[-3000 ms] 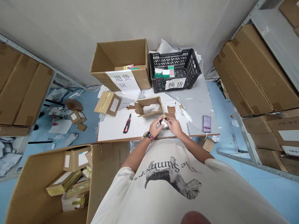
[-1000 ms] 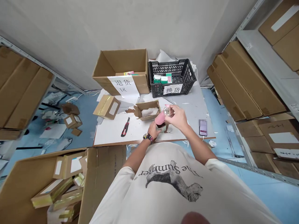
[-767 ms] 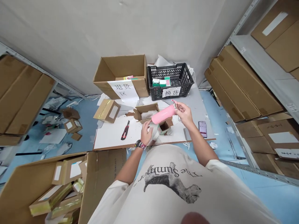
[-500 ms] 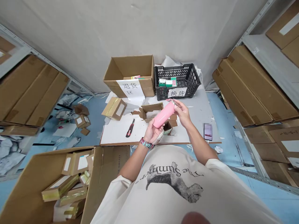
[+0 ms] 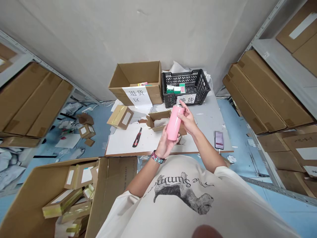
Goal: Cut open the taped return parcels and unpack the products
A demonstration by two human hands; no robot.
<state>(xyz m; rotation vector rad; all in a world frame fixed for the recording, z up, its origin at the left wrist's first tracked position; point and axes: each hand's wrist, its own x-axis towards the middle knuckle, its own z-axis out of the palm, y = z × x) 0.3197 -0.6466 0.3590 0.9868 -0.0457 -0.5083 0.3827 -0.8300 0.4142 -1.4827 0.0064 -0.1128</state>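
A pink bottle [image 5: 173, 124] with a silver rim and a pink strap at its top is held up over the table, nearly upright. My left hand [image 5: 166, 142] wraps round its lower end, a patterned band on the wrist. Higher up, my right hand [image 5: 187, 119] grips the bottle near its top, thumb on the front and one finger reaching past the rim. Behind the bottle lies an opened cardboard box [image 5: 155, 121] with white packing inside. To the left, a red and black box cutter [image 5: 137, 137] rests on the white table [image 5: 121, 142].
At the back stand a large cardboard box [image 5: 158, 89] and a black plastic crate [image 5: 170, 100], both with paper signs. A taped parcel [image 5: 120, 116] sits left, a phone [image 5: 219, 140] right. A big carton [image 5: 29, 191] of parcels stands lower left; shelves flank both sides.
The bottle has turned from a slant to nearly upright. My left hand has moved slightly right and down with its base, and my right hand has shifted its hold near the top.
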